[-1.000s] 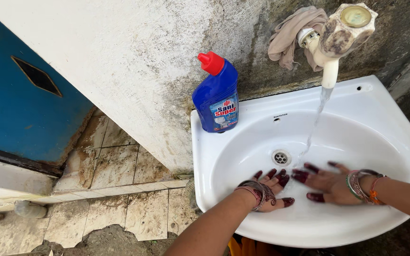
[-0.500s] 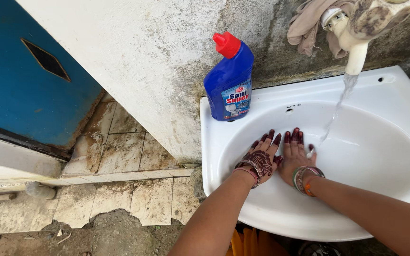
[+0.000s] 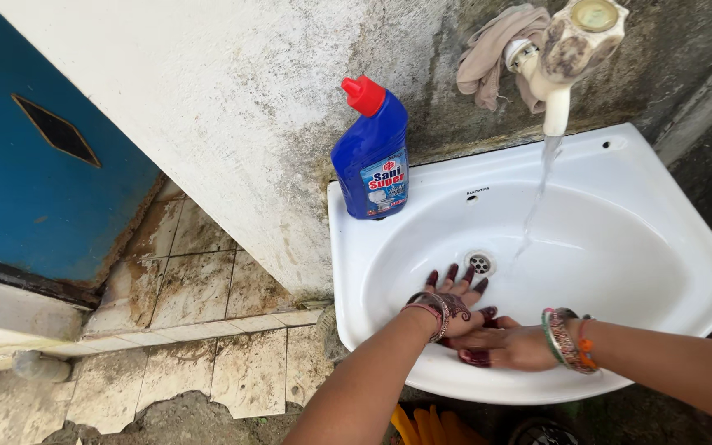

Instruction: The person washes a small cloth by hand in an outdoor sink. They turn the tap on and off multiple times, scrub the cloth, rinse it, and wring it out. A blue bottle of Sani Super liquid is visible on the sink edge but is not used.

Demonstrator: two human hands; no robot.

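The two hands meet inside the white sink (image 3: 620, 173), low down near its front edge. The left hand (image 3: 448, 303) lies flat with its fingers spread, pointing up toward the drain (image 3: 480, 263). It has dark red nails and a dark pattern on its back. The right hand (image 3: 508, 344) comes in from the right side and lies across the left one, touching it. Its fingers look loosely curled, but I cannot tell if they grip anything; neither hand seems to hold a thing. Both wrists wear bangles (image 3: 566, 339).

Water (image 3: 537, 202) runs down from the tap (image 3: 560, 58) at the back edge of the sink. It lands in the bowl just right of the drain, a little way from the hands.

A blue bottle (image 3: 371, 156) with a red cap stands on the back left corner of the sink. A tan cloth (image 3: 496, 49) hangs beside the tap on the dirty wall (image 3: 208, 99).
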